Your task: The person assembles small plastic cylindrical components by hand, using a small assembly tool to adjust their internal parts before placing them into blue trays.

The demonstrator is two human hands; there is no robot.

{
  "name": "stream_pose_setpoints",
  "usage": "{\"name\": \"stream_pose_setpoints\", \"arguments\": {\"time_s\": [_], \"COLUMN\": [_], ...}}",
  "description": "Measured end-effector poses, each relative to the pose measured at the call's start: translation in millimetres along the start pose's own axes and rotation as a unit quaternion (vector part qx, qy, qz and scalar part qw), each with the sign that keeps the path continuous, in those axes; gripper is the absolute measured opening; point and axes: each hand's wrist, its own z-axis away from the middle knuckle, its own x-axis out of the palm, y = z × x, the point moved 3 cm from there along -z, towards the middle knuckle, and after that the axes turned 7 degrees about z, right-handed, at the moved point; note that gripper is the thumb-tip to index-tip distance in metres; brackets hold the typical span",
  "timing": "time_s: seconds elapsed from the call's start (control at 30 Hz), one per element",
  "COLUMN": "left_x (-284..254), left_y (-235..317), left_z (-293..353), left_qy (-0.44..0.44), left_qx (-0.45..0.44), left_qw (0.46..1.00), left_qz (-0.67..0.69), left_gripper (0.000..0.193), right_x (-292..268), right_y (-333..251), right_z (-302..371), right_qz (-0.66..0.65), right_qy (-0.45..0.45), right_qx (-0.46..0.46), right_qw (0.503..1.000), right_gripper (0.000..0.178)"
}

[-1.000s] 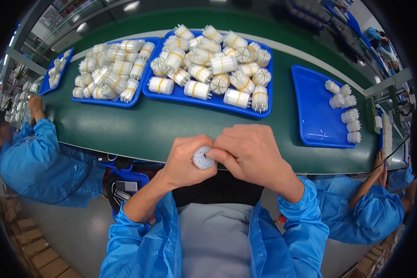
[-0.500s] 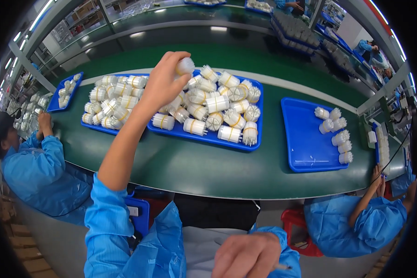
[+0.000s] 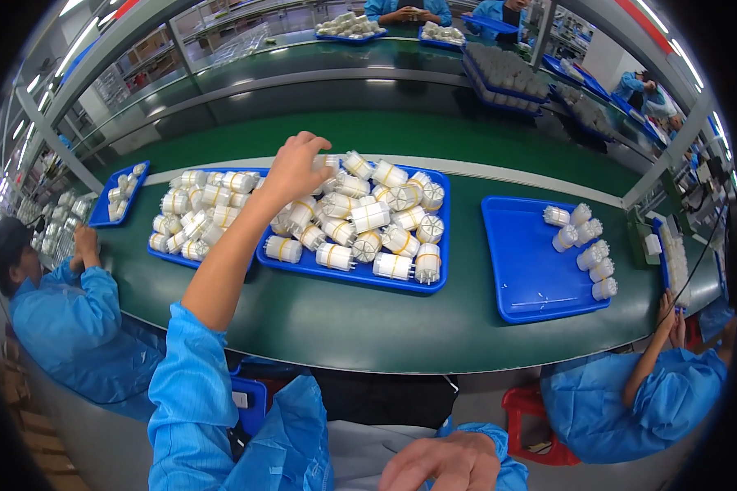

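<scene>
My left hand (image 3: pixel 291 170) reaches over the back of a heaped blue tray (image 3: pixel 348 277), its thumb and fingers closed round a white plastic cylinder (image 3: pixel 327 161). That piece is partly hidden by the fingers and sits level with the top of the pile. Similar white cylinders (image 3: pixel 370 216) with yellow bands and prongs at one end fill this tray. Low in the view, in front of my body, is my right hand (image 3: pixel 446 463). Its fingers bend downward and the frame's edge cuts off their tips, so whether they hold anything is hidden.
To the left is another heaped blue tray (image 3: pixel 180 260); to the right, a blue tray (image 3: pixel 512 307) holds several cylinders along its right side. A small blue tray (image 3: pixel 98 217) lies far left. Co-workers in blue sit at left (image 3: pixel 78 327) and right (image 3: pixel 622 401). A red stool (image 3: pixel 516 401) stands below the table.
My left hand has come down with the cylinder onto the pile's back edge. My right hand has sunk lower in view. The whole view has tilted up, showing more of the far benches.
</scene>
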Motion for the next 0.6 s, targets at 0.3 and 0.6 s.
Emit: {"name": "stream_pose_setpoints", "arguments": {"time_s": [0.3, 0.6], "left_x": [-37, 45], "left_y": [93, 137], "left_z": [106, 211], "left_qy": [0.199, 0.050], "left_qx": [0.047, -0.092], "left_qw": [0.955, 0.885], "left_qz": [0.215, 0.453], "left_gripper": [0.028, 0.013], "right_x": [-71, -230], "right_y": [-96, -235], "right_z": [65, 138], "right_qz": [0.534, 0.905], "right_qy": [0.376, 0.313], "right_qx": [0.284, 0.251], "right_qw": [0.702, 0.140], "right_gripper": [0.028, 0.030]}}
